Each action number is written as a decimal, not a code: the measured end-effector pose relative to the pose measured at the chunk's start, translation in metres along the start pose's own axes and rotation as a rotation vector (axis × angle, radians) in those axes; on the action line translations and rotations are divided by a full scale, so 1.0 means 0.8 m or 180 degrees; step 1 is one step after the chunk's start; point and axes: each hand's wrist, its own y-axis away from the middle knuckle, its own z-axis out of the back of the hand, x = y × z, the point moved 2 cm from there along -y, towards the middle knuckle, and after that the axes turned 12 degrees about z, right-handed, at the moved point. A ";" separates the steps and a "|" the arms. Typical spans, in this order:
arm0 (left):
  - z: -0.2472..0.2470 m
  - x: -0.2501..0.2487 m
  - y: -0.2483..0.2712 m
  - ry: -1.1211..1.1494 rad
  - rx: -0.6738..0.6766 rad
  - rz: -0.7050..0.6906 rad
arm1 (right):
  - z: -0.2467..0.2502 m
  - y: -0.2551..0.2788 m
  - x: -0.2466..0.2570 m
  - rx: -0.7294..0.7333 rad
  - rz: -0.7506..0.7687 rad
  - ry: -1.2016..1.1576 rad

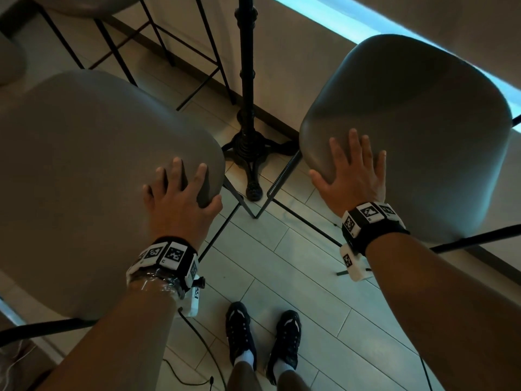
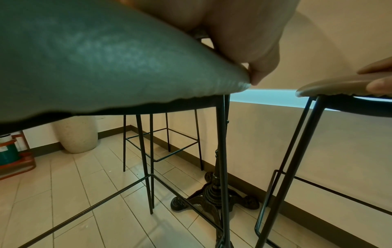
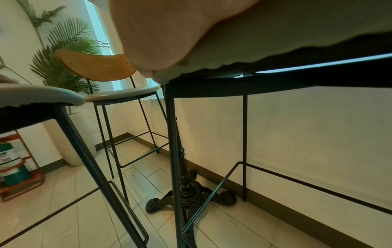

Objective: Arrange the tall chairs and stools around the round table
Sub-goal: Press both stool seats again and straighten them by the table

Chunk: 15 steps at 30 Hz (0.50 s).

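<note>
Two grey padded stools on thin black legs stand either side of the round table's black cast-iron pedestal point(image 1: 248, 80); the table top is out of view. My left hand point(image 1: 183, 187) holds the near right corner of the left stool point(image 1: 98, 179), fingers arched on the seat and thumb point(image 2: 260, 67) hooked against the edge. On the near left corner of the right stool point(image 1: 408, 131) my right hand point(image 1: 349, 167) lies flat with straight fingers, its thumb along the rim. A third tall chair point(image 3: 95, 67) with a wooden back stands beyond the pedestal.
A wall with dark skirting point(image 1: 270, 114) runs right behind the pedestal and the right stool. A tall white planter point(image 2: 76, 134) with a palm and an orange rack point(image 3: 15, 167) stand at the far left. My shoes point(image 1: 242, 334) and a cable point(image 1: 197, 348) are on the tiled floor.
</note>
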 end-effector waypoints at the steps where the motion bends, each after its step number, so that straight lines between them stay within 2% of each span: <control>1: -0.001 0.000 0.000 -0.0001 -0.0008 0.0007 | 0.000 0.000 0.000 0.0009 -0.0012 -0.0001; 15: -0.012 -0.001 -0.004 -0.0316 -0.0141 -0.0038 | -0.001 0.000 0.002 -0.0030 -0.0023 -0.0054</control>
